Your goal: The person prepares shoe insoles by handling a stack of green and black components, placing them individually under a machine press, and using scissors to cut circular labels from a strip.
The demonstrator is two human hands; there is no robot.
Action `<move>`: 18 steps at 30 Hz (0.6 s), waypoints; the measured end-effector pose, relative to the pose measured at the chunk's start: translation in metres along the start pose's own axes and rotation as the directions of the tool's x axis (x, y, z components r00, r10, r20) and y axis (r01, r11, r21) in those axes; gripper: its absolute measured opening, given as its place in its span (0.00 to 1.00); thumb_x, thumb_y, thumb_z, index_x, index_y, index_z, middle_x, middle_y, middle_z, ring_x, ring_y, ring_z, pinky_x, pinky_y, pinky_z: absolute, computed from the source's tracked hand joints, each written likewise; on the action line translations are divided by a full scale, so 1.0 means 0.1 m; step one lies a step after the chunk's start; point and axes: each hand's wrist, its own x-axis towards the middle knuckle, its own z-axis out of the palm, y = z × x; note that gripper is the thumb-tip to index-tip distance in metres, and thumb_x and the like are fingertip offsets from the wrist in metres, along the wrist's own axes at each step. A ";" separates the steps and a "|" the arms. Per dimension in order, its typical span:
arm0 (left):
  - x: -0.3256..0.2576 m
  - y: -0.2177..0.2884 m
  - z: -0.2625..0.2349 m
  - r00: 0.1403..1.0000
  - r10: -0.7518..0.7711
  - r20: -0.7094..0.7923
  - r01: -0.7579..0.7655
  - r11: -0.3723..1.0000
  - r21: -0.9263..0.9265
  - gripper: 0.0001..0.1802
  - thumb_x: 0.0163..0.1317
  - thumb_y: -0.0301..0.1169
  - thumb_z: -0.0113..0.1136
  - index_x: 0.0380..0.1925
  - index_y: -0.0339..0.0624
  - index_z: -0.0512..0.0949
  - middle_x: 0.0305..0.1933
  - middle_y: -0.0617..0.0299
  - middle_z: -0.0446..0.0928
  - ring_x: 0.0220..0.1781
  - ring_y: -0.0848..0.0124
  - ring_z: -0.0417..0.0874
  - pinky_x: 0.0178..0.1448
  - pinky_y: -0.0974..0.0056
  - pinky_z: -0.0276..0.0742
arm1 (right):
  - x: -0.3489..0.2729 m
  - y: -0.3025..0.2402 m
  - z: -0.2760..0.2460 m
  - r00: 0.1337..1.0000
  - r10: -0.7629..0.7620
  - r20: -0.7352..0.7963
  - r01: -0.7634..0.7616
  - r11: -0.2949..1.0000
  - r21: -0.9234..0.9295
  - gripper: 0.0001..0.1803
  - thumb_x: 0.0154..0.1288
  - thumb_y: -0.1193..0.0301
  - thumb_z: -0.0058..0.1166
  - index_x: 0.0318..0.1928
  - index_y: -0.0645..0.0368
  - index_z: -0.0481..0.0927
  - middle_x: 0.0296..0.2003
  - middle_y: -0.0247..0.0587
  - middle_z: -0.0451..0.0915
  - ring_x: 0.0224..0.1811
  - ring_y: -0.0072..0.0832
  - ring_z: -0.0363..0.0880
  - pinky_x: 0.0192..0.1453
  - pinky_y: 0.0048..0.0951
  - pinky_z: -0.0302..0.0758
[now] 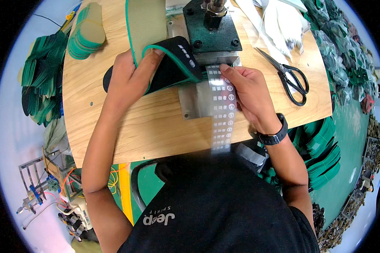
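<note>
My left hand (133, 80) is closed round a black shoe insole (177, 48) with a green foam edge, its thumb folding the piece back. White print shows on the black face. A beige, green-edged insole (147, 23) stretches away just beyond that hand. My right hand (251, 86) pinches the upper end of a clear strip of white printed labels (221, 116), which hangs over the table edge toward me. The strip's top end lies beside the insole, below the dark head of a press (211, 33). Under both sits a metal plate (194, 101), partly covered.
Black-handled scissors (292, 80) lie right of my right hand, near white sheets (278, 25). A stack of beige insoles (86, 31) rests at the table's far left. More insoles (42, 80) are piled beyond the left edge, and green ones (318, 147) below the right.
</note>
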 end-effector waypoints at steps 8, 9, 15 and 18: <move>0.04 0.09 0.10 0.989 0.089 0.119 -0.127 0.923 0.364 0.27 0.45 0.42 0.72 0.45 0.43 0.78 0.39 0.51 0.79 0.42 0.53 0.79 0.47 0.57 0.75 | -0.07 0.02 -0.08 0.999 0.001 0.053 -0.002 1.000 0.015 0.16 0.68 0.65 0.52 0.26 0.64 0.78 0.16 0.34 0.75 0.12 0.17 0.68 0.15 0.18 0.63; 0.05 0.10 0.10 0.987 0.098 0.129 -0.145 0.890 0.432 0.30 0.42 0.42 0.74 0.47 0.45 0.77 0.42 0.49 0.80 0.45 0.51 0.78 0.50 0.55 0.75 | -0.06 0.04 -0.09 0.998 0.000 0.060 -0.002 0.999 0.034 0.16 0.68 0.65 0.52 0.26 0.64 0.78 0.16 0.33 0.75 0.13 0.17 0.68 0.15 0.18 0.63; 0.02 0.11 0.05 0.975 0.188 0.121 -0.221 0.892 0.394 0.31 0.43 0.39 0.72 0.50 0.44 0.75 0.41 0.50 0.80 0.43 0.50 0.79 0.47 0.54 0.76 | -0.17 0.15 -0.07 0.975 -0.201 -0.090 0.209 0.973 0.093 0.13 0.69 0.67 0.50 0.28 0.62 0.78 0.20 0.31 0.76 0.17 0.16 0.72 0.19 0.17 0.66; 0.04 0.15 0.02 0.989 -0.038 0.144 -0.022 0.919 0.395 0.24 0.47 0.33 0.65 0.47 0.41 0.76 0.36 0.53 0.81 0.36 0.56 0.81 0.42 0.57 0.76 | -0.18 0.10 -0.21 0.952 -0.210 -0.224 0.259 0.942 0.215 0.12 0.69 0.69 0.50 0.31 0.64 0.78 0.24 0.32 0.78 0.21 0.17 0.76 0.22 0.18 0.68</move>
